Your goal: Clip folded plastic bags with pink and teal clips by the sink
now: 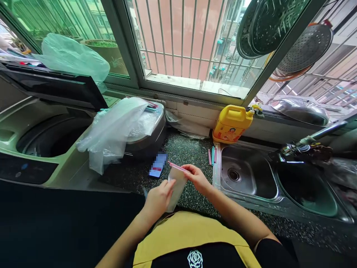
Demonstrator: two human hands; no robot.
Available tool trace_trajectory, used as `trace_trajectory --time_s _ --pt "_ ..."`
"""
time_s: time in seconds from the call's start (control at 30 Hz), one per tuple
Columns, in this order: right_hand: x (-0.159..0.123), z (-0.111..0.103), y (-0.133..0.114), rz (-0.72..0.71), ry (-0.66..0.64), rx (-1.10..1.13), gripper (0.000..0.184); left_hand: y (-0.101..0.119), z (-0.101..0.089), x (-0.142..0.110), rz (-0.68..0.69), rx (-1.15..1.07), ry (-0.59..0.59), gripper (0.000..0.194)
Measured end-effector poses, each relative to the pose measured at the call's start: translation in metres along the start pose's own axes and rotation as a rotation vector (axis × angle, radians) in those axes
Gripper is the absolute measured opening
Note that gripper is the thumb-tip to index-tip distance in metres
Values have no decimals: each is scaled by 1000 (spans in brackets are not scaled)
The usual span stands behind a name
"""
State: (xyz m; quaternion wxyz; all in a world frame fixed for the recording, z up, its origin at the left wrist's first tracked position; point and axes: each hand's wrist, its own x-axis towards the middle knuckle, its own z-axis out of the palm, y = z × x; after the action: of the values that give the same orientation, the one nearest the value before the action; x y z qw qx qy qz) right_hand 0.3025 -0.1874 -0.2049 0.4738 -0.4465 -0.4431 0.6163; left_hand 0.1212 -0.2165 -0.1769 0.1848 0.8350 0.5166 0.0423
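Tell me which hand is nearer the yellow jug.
Right. The right hand, at the pink strip, is below and left of the yellow jug in view; the left hand, on the bag, is farther left and lower.

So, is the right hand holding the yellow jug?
No, the right hand is at the pink strip on the bag; the yellow jug stands by the sink.

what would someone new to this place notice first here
Likely the bright yellow jug at the back left corner of the sink. Next, front and centre, comes the translucent bag with a pink strip along its top edge, pinched by the left hand at its side and the right hand at the strip's right end. At the far left, a washing machine stands with its lid up.
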Motion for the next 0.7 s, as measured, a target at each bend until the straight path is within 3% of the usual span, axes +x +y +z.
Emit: trace_trajectory --time_s 0.17,0.3,0.47,0.57,0.7 --pt "-28 -14 7 -124 173 -170 24 6 26 -4 62 -287 -14 40" --pt "-47 -31 1 -239 287 -385 22 15 34 6 124 -444 -35 39" --pt "-66 -42 -7 -411 371 -600 17 23 22 25 132 -538 117 24" --pt "-73 -40 -10 -493 335 -674 17 29 9 36 96 -597 190 28" --pt "-77 -36 -12 -576 294 -764 19 37 3 47 110 -629 184 37"
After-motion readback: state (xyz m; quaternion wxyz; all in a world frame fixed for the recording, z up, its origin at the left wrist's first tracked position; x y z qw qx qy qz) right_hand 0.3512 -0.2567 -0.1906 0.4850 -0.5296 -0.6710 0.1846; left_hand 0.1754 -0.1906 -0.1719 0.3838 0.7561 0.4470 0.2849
